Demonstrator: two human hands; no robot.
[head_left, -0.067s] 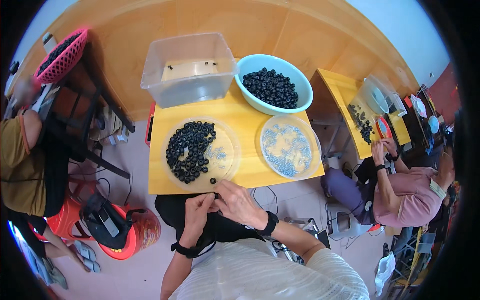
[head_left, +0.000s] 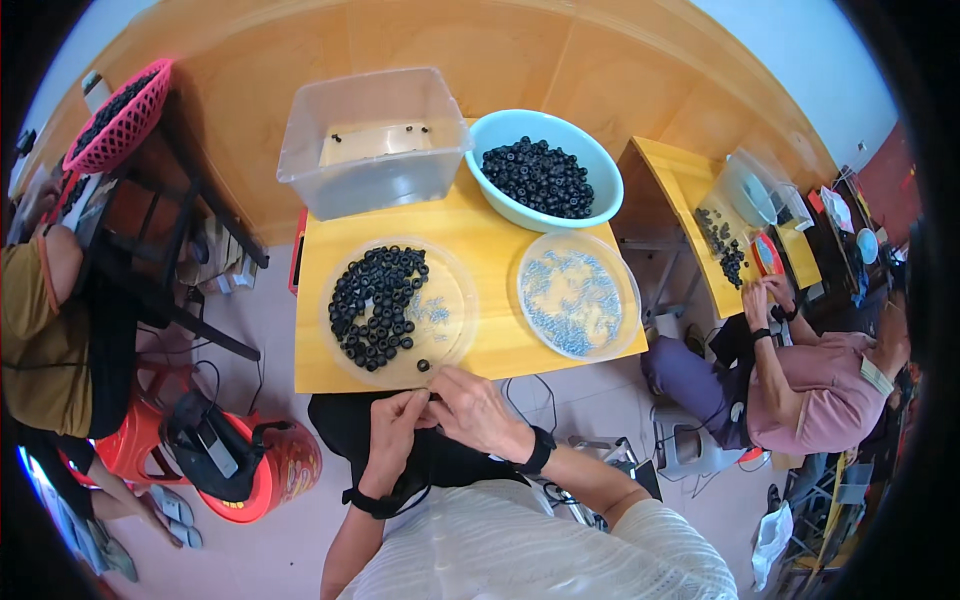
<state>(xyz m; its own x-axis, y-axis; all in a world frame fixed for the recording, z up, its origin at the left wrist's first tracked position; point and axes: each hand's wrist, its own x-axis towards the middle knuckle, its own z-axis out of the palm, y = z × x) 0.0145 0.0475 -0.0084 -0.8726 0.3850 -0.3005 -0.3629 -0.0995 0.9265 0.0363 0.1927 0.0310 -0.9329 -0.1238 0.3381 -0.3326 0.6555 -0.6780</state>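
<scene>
Black rings (head_left: 375,305), small and round, lie heaped on the left half of a clear shallow plate (head_left: 455,345) at the near edge of the yellow surface (head_left: 500,355), probably kept there so they sit within easy reach. Small bluish metal pieces (head_left: 432,312) are scattered on the right half of the same plate, and one loose ring (head_left: 423,366) sits alone by its near rim. The left hand (head_left: 395,425) and the right hand (head_left: 472,410) meet just below that rim, over the lap, fingertips pinched together on something too small to make out; it looks like a piece being fitted between both hands. Both hands are narrowed to a pinch, and each wrist wears a dark band. The heap of rings lies just beyond the hands, up and slightly to the left, and the lone ring is almost touching distance above the fingertips.

To the right stands a second clear plate (head_left: 625,320) spread with more bluish pieces. Behind it a light blue bowl (head_left: 500,195) holds a large stock of black rings, and a clear plastic tub (head_left: 300,170), nearly bare inside, stands beside it at the back. Another person sits at a neighbouring table on the right.
</scene>
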